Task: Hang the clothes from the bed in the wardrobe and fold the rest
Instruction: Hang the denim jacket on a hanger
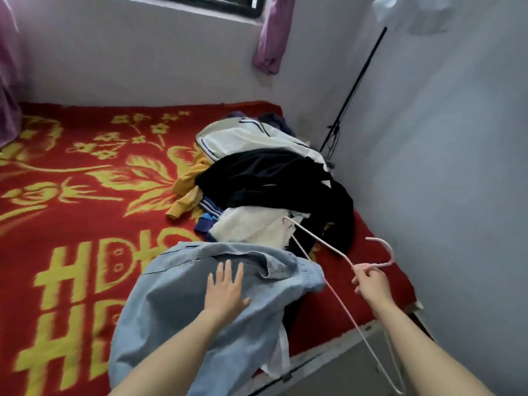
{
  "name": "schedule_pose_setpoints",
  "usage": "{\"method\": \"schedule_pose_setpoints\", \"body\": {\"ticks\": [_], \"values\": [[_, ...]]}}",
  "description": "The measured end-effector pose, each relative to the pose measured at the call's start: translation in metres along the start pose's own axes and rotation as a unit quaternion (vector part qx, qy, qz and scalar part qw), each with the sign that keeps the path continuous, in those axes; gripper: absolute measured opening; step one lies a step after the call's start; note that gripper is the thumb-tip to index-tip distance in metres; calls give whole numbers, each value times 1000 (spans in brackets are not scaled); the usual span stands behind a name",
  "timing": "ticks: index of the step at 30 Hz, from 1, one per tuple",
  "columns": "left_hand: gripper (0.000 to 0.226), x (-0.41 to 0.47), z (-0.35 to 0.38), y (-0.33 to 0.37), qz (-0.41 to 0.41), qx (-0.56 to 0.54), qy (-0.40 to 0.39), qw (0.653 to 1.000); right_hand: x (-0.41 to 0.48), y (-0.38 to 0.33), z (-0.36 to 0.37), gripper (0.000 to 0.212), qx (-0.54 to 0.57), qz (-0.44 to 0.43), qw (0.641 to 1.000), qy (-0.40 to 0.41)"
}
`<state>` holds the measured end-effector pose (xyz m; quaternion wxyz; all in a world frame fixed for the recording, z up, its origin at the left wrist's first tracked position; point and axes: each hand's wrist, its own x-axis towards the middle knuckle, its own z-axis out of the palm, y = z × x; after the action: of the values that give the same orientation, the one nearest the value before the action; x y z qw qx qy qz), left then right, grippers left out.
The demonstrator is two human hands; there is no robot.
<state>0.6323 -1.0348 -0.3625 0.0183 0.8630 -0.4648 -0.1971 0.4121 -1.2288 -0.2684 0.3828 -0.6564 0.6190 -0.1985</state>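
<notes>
Denim shirt [177, 304] lies lower centre on bed [71, 195]; left hand [225, 290] flat, pinning it smooth. Right hand [371, 282] grips pink hanger [328, 247] at neck, likely ready to insert.

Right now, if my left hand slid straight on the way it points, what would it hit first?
Left hand lies flat on the shirt; past its collar it would probably meet the white garment first.

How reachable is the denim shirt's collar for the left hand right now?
Probably yes: the left hand lies open on the denim shirt, just short of its collar, which nothing covers.
</notes>
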Motion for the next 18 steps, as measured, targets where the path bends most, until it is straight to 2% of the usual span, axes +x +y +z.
{"method": "schedule_pose_setpoints", "body": {"ticks": [4,10,14,18], "values": [[84,34,24,57,60,22,-50,997,26,31,-26,14,-6,17,1000,-9],[87,92,64,133,73,33,-78,994,100,72,-44,22,19,38,996,-79],[92,138,82,188,1,-12,-101,995,146,94,-54,22,25,41,990,-131],[101,167,92,239,-190,-73,-90,975,172,111,-66,18,38,55,985,-156]]}}
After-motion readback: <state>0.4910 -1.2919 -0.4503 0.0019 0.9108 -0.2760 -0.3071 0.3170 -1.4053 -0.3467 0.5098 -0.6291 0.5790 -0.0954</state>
